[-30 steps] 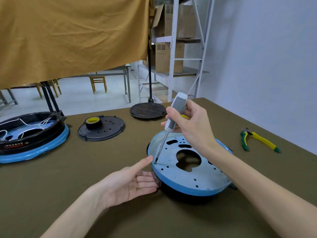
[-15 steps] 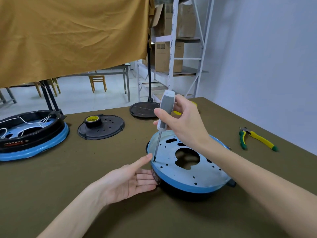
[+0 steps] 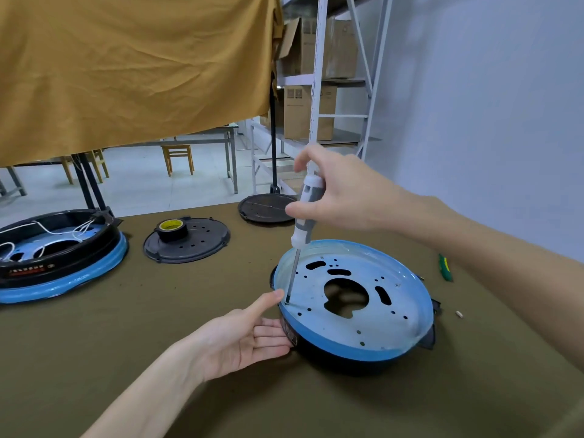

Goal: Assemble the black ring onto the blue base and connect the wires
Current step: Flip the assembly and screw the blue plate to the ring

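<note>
On the olive table (image 3: pixel 94 358), head view: my right hand (image 3: pixel 344 197) grips a screwdriver (image 3: pixel 306 213) upright, tip at the blue base (image 3: pixel 363 298) near its left rim. My left hand (image 3: pixel 243 336), fingers straight, steadies the black ring (image 3: pixel 331 358) underneath.

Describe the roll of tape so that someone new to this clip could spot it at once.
Start at the olive table and find the flat black disc at its far side, between the wired blue-rimmed unit on the left and the blue base being screwed. The tape sits on that disc's left part: a small black roll, the only thing here with a yellow core.
</note>
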Available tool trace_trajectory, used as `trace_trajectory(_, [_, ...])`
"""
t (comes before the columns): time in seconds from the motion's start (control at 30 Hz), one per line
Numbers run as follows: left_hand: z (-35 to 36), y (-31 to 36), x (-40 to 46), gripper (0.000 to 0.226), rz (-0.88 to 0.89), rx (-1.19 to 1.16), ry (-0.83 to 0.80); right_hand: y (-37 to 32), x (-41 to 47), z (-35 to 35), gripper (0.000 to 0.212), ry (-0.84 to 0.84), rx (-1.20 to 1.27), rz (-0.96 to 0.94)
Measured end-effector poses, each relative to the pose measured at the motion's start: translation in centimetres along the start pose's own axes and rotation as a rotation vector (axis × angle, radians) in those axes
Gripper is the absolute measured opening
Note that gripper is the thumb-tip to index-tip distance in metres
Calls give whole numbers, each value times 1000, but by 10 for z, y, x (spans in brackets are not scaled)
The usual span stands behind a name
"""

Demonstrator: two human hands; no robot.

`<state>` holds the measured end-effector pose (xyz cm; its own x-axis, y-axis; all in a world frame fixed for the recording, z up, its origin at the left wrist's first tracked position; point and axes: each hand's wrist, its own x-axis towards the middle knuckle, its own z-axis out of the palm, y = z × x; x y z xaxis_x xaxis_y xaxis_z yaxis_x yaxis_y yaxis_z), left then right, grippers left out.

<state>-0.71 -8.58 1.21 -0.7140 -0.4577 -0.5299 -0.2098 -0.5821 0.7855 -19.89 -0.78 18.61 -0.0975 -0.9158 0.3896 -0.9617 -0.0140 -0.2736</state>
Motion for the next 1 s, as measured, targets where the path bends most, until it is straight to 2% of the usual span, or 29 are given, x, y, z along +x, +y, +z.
trace_trajectory(0.07, [1,0,0,93,-2,-1,9,-5,1,-3,40,-58,-143,12])
trace_trajectory(0.2, [2,0,-1,93,0,4,19,-10,9,-19,33,-295,-8,83])
trace_trajectory(0.27, [2,0,-1,92,4,10,30,-14,8,-20,37,-254,-153,37])
trace_trajectory(0.33, [3,0,0,93,8,10,43,-20,7,-17,55,-191,-315,13])
trace_trajectory(0.37, [4,-1,0,93,10,11,47,-24,7,-17,61,-225,-324,26])
trace_trajectory(0.4, [4,-1,0,93,12,12,51,-28,8,-20,58,-304,-270,48])
trace_trajectory(0.5, [5,-1,0,92,18,15,56,-34,13,-35,32,-514,-75,67])
trace_trajectory(0.57, [6,0,-1,93,17,15,53,-34,12,-31,31,-484,-85,45])
trace_trajectory(0.67, [6,-1,-2,94,19,14,50,-38,12,-21,49,-417,-160,38])
trace_trajectory(0.77, [6,-1,-3,92,20,22,45,-38,16,-29,39,-490,-105,62])
trace_trajectory(0.83, [5,0,-3,93,18,17,37,-35,17,-27,33,-467,-108,68])
trace_trajectory(0.93, [4,0,-3,93,13,16,27,-35,18,-17,48,-371,-256,66])
trace_trajectory(1.0, [4,1,-3,92,7,15,23,-33,19,-19,42,-416,-148,101])
